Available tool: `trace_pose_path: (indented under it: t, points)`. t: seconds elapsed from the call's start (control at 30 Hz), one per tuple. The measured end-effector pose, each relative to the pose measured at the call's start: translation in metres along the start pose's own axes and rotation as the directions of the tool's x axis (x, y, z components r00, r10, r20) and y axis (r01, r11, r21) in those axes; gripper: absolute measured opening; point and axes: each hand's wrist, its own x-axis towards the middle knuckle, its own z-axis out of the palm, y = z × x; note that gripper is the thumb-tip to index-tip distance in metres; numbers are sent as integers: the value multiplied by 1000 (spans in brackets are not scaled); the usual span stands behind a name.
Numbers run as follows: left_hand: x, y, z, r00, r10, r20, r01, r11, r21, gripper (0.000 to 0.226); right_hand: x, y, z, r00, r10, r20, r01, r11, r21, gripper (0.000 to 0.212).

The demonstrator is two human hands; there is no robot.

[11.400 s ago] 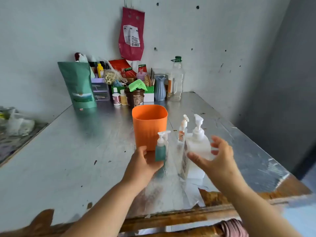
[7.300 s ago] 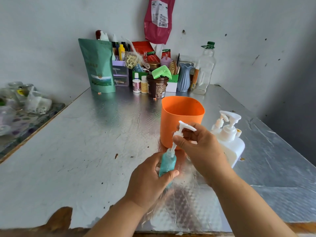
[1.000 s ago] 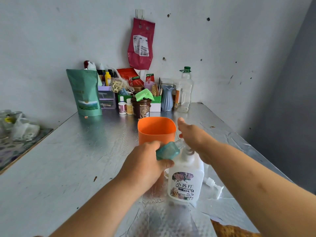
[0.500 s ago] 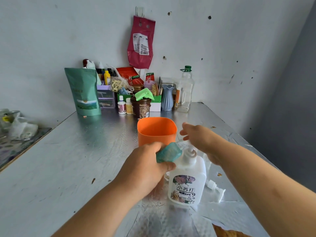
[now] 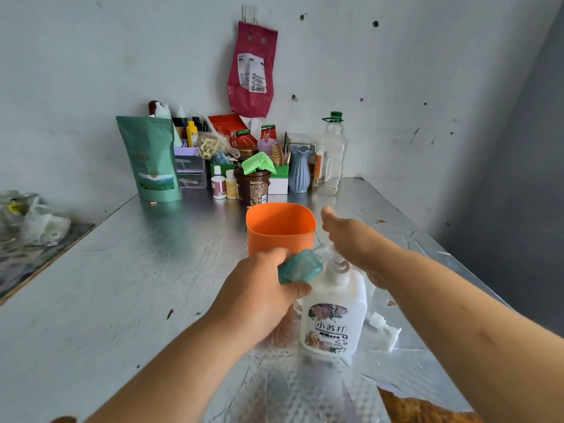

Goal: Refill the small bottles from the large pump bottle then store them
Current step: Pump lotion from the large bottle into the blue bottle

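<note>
Left hand (image 5: 259,297) grasps the small teal bottle (image 5: 300,267), tilted neck-first at the spout of the large pump bottle (image 5: 334,312) standing on the counter (image 5: 122,285); right hand (image 5: 351,239), fingers extended, rests on its pump.

Pale, scuffed wall (image 5: 91,71) at the back, pocked with small dark holes; darker grey wall (image 5: 518,178) to the right. Metal-topped table (image 5: 122,285) in front, scratched, under soft even light. Along its far edge, green pouch (image 5: 151,160), blue vase (image 5: 299,169), clear bottle (image 5: 332,154). Above, red pouch (image 5: 251,71) hung on the wall.
</note>
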Motion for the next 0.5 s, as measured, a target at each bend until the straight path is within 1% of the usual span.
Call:
trace_pose_path:
  t: [0.07,0.1,0.17,0.23,0.33,0.5]
  points:
    - [0,2,-2,1000,8,-4,-8,1000,8,42,1,0,-2,999,46,9,-47,992,121,61]
    - [1,3,-2,1000,10,-4,-10,1000,12,41,0,0,-2,998,64,11,-65,988,143,64]
    - [1,4,-3,1000,10,-2,-10,1000,16,41,0,1,-1,997,74,1,-74,988,133,64]
    - [1,3,-3,1000,9,-3,-9,1000,14,40,0,1,-1,999,45,-13,-44,996,77,60]
    - [2,1,-1,1000,12,-4,-12,1000,2,39,-2,-1,-1,1000,-21,-13,20,998,-65,50]
    - [4,-5,2,1000,15,-6,-16,1000,-17,40,-3,1,2,997,-69,-43,61,984,-169,43]
